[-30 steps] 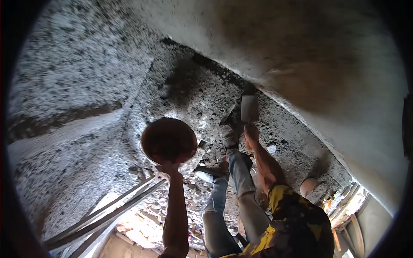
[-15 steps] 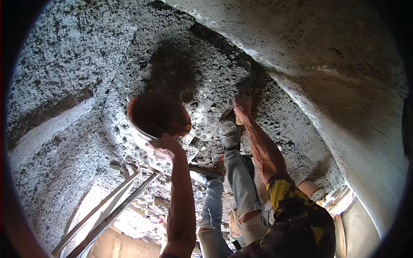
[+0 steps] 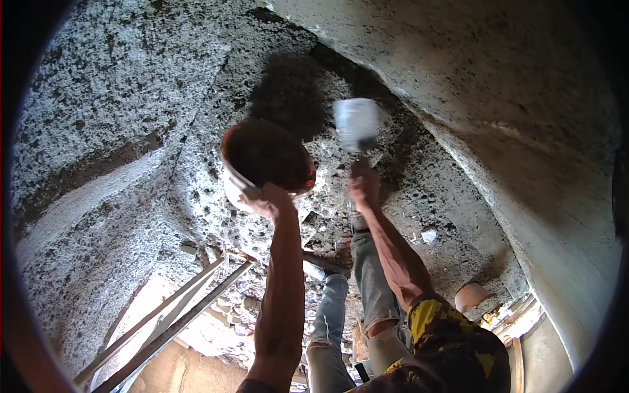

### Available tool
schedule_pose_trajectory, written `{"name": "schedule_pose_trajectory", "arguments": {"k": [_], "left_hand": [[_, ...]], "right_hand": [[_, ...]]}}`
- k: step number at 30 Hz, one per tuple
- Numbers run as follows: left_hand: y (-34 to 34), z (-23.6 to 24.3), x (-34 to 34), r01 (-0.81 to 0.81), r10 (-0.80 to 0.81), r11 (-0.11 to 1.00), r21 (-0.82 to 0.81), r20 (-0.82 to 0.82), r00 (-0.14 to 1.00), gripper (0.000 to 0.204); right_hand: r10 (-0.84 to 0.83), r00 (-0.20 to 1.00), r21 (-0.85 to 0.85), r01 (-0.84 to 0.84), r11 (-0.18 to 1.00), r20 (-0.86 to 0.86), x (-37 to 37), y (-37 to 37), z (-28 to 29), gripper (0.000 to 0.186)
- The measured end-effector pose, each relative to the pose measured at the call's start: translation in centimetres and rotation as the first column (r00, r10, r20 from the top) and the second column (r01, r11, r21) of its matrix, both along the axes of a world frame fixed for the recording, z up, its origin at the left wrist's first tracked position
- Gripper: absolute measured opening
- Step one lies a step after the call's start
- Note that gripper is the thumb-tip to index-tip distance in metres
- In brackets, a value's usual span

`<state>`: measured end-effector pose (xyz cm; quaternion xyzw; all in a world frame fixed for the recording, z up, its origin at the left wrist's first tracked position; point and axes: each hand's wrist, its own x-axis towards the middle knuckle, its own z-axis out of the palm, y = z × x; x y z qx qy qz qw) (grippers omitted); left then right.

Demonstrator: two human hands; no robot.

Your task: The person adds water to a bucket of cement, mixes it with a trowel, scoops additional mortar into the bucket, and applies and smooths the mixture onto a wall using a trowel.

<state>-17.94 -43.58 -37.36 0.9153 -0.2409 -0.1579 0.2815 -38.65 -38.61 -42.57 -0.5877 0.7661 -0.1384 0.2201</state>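
My left hand [image 3: 268, 202] grips the near rim of a round, deep bowl [image 3: 232, 185]. The bowl is tilted, its outside pale and its inner wall reddish; the shadowed inside hides what it may hold. To the right of it, my right hand [image 3: 364, 187] is closed round the handle of a trowel [image 3: 357, 123]. The trowel's broad, light-grey blade points away from me and is smeared by motion. It stands in front of the rough grey wall surface [image 3: 406, 190], apart from the bowl; whether it touches the wall I cannot tell.
A smoother curved wall [image 3: 511, 144] slopes along the right. Long wooden poles [image 3: 177, 314] lean at lower left. Stone rubble [image 3: 229, 314] lies below, near my legs in torn jeans [image 3: 373, 275]. A reddish, rounded object [image 3: 468, 297] sits at lower right.
The trowel's blade, dark and hard to make out before, now shows its light face, further left. My right hand has come slightly lower; the bowl appears shifted right and up.
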Motion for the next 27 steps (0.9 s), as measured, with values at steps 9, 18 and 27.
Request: {"name": "schedule_pose_trajectory", "arguments": {"k": [9,18,27], "left_hand": [[-0.7,5.6,5.7,-0.074,0.041,0.961,0.265,0.129,0.991,0.030],[-4.2,2.2,3.1,-0.241,0.239,0.970,-0.019,-0.087,0.967,0.036],[-5.2,2.2,3.6,-0.221,0.213,0.975,0.002,-0.287,0.934,0.069]], "right_hand": [[0.013,1.000,0.020,-0.013,1.000,0.018,3.0,-9.1,-7.7,0.010],[0.078,0.956,0.129,-0.118,0.985,0.283,5.1,-9.7,1.9,0.025],[-0.468,0.791,0.163,0.442,0.882,0.394,-3.4,-3.7,-6.7,0.017]]}}
